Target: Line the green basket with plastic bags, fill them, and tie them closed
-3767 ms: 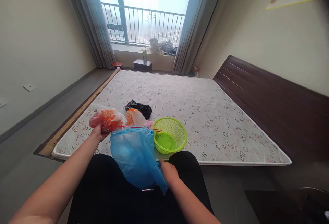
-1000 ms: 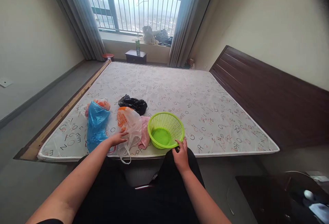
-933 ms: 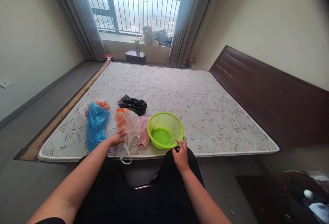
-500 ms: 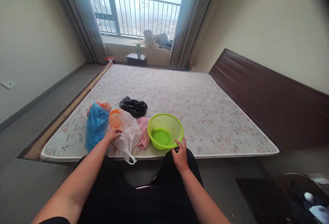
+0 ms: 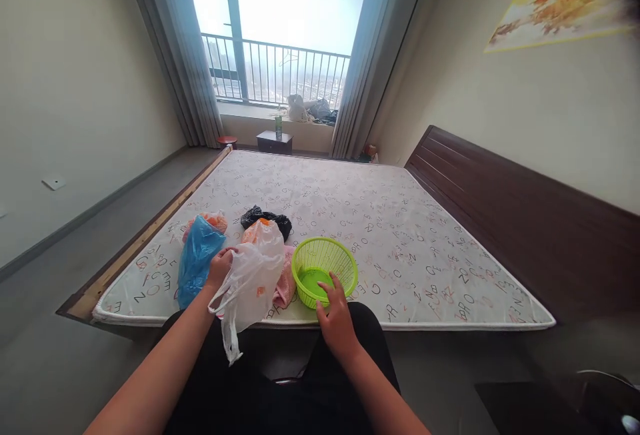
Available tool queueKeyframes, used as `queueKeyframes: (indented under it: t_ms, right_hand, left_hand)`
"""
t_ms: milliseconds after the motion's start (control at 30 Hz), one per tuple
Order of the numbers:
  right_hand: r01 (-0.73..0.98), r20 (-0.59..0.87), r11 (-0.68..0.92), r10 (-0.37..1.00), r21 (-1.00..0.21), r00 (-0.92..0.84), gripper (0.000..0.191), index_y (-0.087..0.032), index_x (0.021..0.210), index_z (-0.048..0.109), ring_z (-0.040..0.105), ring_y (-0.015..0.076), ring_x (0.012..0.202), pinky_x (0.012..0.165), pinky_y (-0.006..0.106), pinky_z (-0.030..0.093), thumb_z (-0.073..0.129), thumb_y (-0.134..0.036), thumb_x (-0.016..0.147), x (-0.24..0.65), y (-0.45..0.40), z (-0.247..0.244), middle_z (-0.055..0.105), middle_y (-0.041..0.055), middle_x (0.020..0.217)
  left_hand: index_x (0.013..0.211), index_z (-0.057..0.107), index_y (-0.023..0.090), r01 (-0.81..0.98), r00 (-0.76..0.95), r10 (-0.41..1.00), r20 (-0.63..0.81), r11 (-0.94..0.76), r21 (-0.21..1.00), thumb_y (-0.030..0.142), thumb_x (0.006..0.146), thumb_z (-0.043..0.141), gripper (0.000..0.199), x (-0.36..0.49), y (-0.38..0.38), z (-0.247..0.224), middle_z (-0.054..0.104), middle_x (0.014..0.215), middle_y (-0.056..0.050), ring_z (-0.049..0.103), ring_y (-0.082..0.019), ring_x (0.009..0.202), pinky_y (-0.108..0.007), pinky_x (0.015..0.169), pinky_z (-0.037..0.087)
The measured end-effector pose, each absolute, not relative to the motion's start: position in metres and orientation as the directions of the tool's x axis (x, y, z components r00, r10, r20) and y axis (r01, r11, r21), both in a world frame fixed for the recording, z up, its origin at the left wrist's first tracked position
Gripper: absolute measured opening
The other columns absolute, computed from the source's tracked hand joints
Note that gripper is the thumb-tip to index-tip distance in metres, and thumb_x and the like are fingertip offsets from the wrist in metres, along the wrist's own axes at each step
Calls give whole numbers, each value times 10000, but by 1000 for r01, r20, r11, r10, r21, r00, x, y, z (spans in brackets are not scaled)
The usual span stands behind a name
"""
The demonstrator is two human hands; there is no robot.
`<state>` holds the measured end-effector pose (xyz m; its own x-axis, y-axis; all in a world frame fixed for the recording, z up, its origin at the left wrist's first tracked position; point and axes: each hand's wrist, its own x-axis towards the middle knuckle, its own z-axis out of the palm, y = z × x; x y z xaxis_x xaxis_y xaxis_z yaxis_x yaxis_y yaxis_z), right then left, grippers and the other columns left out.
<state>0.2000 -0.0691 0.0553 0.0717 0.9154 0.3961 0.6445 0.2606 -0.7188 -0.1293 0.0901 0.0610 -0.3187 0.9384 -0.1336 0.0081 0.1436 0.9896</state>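
The left hand (image 5: 219,268) is curled closed around the gathered top of a white translucent plastic bag (image 5: 253,275), which hangs down over the near mattress edge, lower center of the frame. An orange patch shows through the bag's film. The right hand (image 5: 337,320) is half open with the fingers spread, and its fingertips (image 5: 326,286) sit on the near rim of a lime-green plastic basket (image 5: 345,255). No firm grip shows.

Just left of the left hand lies a blue plastic bag (image 5: 196,260), overlapping an orange-filled clear bag (image 5: 210,222) behind it. A black plastic bag (image 5: 265,220) sits behind the white bag, and a pink cloth (image 5: 285,285) lies between the white bag and the basket. All of these rest on a letter-print mattress (image 5: 395,235).

A dark wooden headboard (image 5: 500,222) runs along the right side. A balcony railing (image 5: 275,74) shows through the window at top center, with a small dark nightstand (image 5: 275,142) below it holding a green bottle (image 5: 279,127).
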Motion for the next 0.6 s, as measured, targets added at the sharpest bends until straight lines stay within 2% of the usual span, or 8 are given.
queueKeyframes:
  t_ms: [133, 233, 300, 333, 400, 467, 533, 600]
  right_hand:
    - [655, 403, 410, 899, -635, -171, 692, -310, 1479, 499, 290, 311, 1557, 1213, 548, 382, 642, -110, 832, 152, -74, 103, 260, 68, 1700]
    - [684, 421, 463, 874, -564, -244, 1006, -382, 1610, 291, 117, 389, 1593, 1202, 655, 335, 717, -74, 753, 128, -71, 125, 130, 45, 1738]
    - [692, 451, 460, 867, -556, -212, 1116, -399, 1644, 178, 147, 424, 1580, 1169, 689, 353, 733, -77, 731, 123, -62, 133, 182, 64, 1724]
    - [688, 465, 452, 866, -568, -185, 1108, -394, 1649, 166, 238, 429, 1553, 1147, 682, 382, 728, -93, 742, 123, -56, 137, 279, 87, 1689]
    - [672, 468, 421, 875, -609, -125, 950, -354, 1633, 271, 512, 409, 1381, 1070, 625, 471, 694, -155, 806, 130, -43, 146, 548, 133, 1493]
    - [649, 445, 382, 893, -658, -75, 641, -304, 1504, 517, 678, 344, 1106, 961, 527, 538, 633, -230, 878, 143, -34, 158, 716, 120, 1198]
    - [602, 427, 351, 904, -717, -18, 370, -263, 1250, 705, 702, 292, 952, 874, 434, 553, 606, -276, 893, 159, -28, 169, 750, 90, 1039]
    - [531, 413, 329, 910, -781, 43, 223, -244, 1034, 748, 699, 260, 894, 812, 372, 541, 617, -281, 859, 175, -26, 175, 755, 68, 981]
  left_hand:
    - [1054, 680, 169, -130, -146, 980, -134, 115, 985, 347, 669, 676, 424, -93, 73, 112, 652, 722, 8, 567, -141, 581, -249, 552, 449]
    - [1020, 696, 156, -126, -3, 994, -110, 109, 986, 283, 648, 698, 393, -64, 56, 153, 603, 635, 38, 519, -104, 521, -213, 521, 410]
    - [972, 701, 159, -39, 96, 989, -111, 116, 993, 310, 674, 704, 335, -49, 44, 175, 572, 599, 45, 485, -96, 494, -209, 496, 380]
    - [964, 700, 164, 5, 143, 984, -109, 109, 994, 338, 691, 714, 323, -43, 39, 184, 581, 614, 38, 494, -100, 503, -214, 498, 384]
    - [1012, 691, 181, 56, 237, 969, -62, 50, 997, 397, 715, 750, 372, -35, 30, 197, 645, 726, 4, 579, -134, 601, -239, 562, 453]
    - [1123, 668, 199, 58, 300, 952, 55, -76, 995, 448, 731, 783, 478, -31, 25, 204, 706, 925, -48, 662, -191, 791, -289, 707, 534]
    - [1221, 644, 210, 67, 289, 938, 191, -219, 973, 509, 791, 747, 534, -31, 28, 205, 708, 1124, -96, 674, -242, 986, -346, 861, 552]
    - [1257, 651, 202, 130, 253, 931, 264, -303, 944, 570, 861, 658, 541, -32, 37, 199, 678, 1279, -128, 634, -286, 1162, -393, 989, 522]
